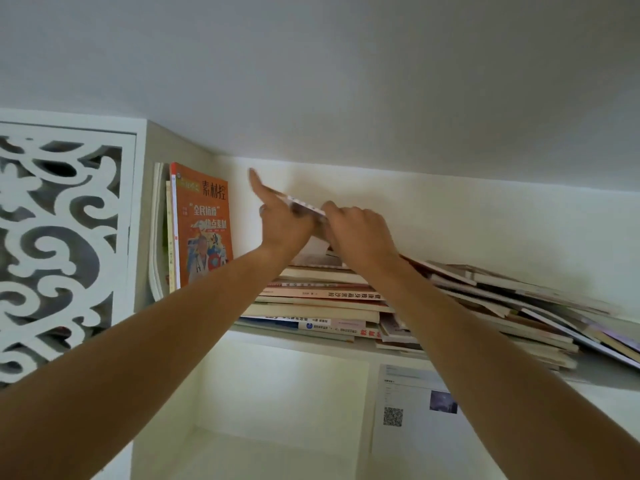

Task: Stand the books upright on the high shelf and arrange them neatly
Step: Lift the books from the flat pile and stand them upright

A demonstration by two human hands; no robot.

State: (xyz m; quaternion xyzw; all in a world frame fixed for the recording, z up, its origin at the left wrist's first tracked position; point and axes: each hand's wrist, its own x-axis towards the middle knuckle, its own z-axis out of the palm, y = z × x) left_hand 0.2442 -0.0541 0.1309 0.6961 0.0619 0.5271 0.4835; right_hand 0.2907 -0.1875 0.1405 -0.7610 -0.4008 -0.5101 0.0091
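Observation:
On the high shelf (311,337) an orange-covered book (202,226) stands upright at the far left with a few thin books beside it. A flat stack of books (311,299) lies in the middle, and more books (519,306) slump in a slanted pile to the right. Both my hands hold a thin book (306,206) above the flat stack. My left hand (280,220) is at its left side with the forefinger stretched upward. My right hand (356,230) grips its right end with curled fingers. Most of the held book is hidden behind my hands.
A white carved fretwork panel (62,237) closes the left side next to the shelf. The ceiling (346,81) hangs close above the books. Below the shelf is a white compartment with a printed sheet (412,407) bearing a QR code on its back wall.

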